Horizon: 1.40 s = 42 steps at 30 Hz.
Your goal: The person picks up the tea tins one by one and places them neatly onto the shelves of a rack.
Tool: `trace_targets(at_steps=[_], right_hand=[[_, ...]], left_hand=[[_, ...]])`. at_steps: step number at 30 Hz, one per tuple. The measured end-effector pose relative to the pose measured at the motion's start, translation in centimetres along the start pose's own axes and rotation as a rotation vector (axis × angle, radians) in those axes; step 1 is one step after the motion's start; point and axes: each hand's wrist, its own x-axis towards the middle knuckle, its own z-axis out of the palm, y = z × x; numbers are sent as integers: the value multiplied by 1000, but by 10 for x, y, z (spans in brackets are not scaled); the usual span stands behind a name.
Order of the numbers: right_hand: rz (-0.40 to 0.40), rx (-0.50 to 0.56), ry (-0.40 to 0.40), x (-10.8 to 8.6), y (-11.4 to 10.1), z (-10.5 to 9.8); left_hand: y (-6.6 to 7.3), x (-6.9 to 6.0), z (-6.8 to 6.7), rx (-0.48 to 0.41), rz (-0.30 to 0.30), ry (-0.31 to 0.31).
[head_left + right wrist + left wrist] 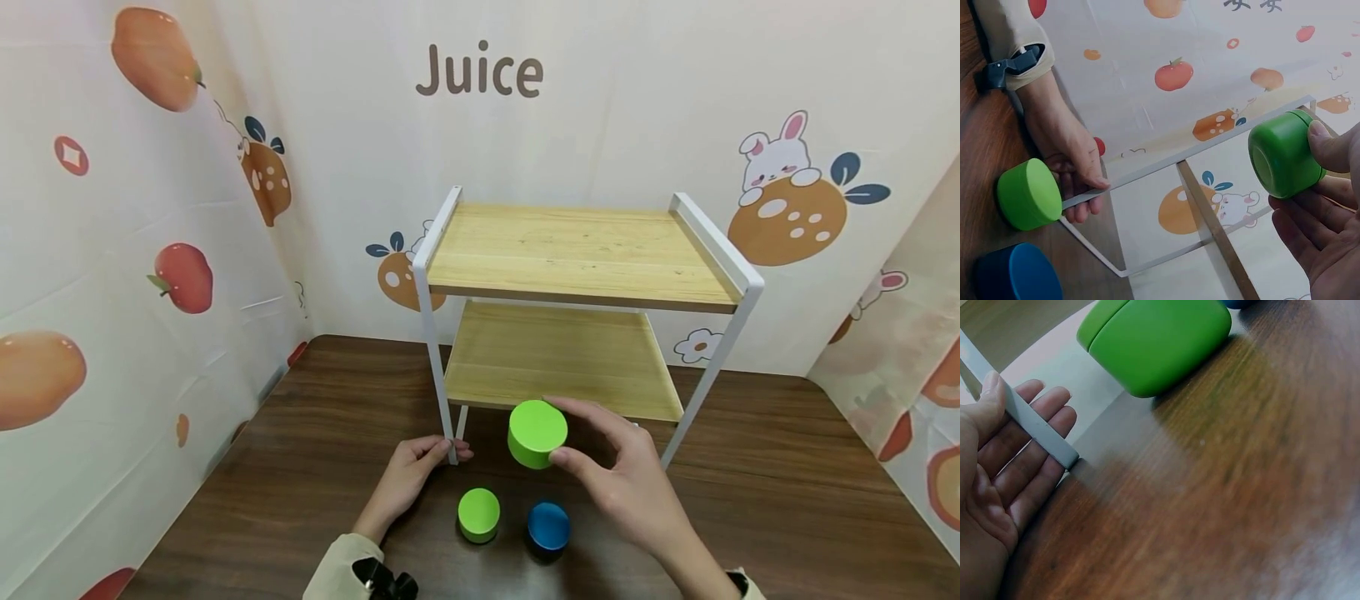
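Note:
My right hand [626, 479] pinches a small round green jar [537, 435] between thumb and fingers, raised in front of the shelf's lower board. In the right wrist view this jar [1282, 155] shows its underside and a lid seam. My left hand [412, 475] grips the front left leg of a two-tier shelf [577, 250] near its foot. The left wrist view shows the thumb on one side of the white leg [1041, 431] and fingers behind it. A second green jar [478, 514] stands on the table between my hands, with a blue jar [549, 527] to its right.
The shelf has pale wooden boards and a white frame; no items show on its lower board [555, 354]. A dark brown wooden table [300, 467] lies underneath. Printed curtains with fruit and rabbits hang behind [600, 108] and at both sides.

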Motion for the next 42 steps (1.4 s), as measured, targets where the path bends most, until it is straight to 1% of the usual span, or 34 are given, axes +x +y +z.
trace_targets(at_steps=[6,14,18,21,28,34,42], right_hand=[[-7,23,-14,8,-7,-2],[-2,26,-33,16,-12,-5],[10,45,-42,20,-15,-7],[7,65,-41,25,-19,-6],[-27,79,-30,33,-23,-4],[-28,113,-33,39,-24,-3],[-19,129,-31,47,-30,-3]], left_hand=[[0,-1,0,-5,14,-5],[-3,0,1,-2,1,-5],[-3,0,1,-7,0,-7],[-2,0,0,-8,3,-3],[-2,0,0,-12,1,-2],[-2,-1,0,-9,2,1],[0,-1,0,-14,-3,5]])
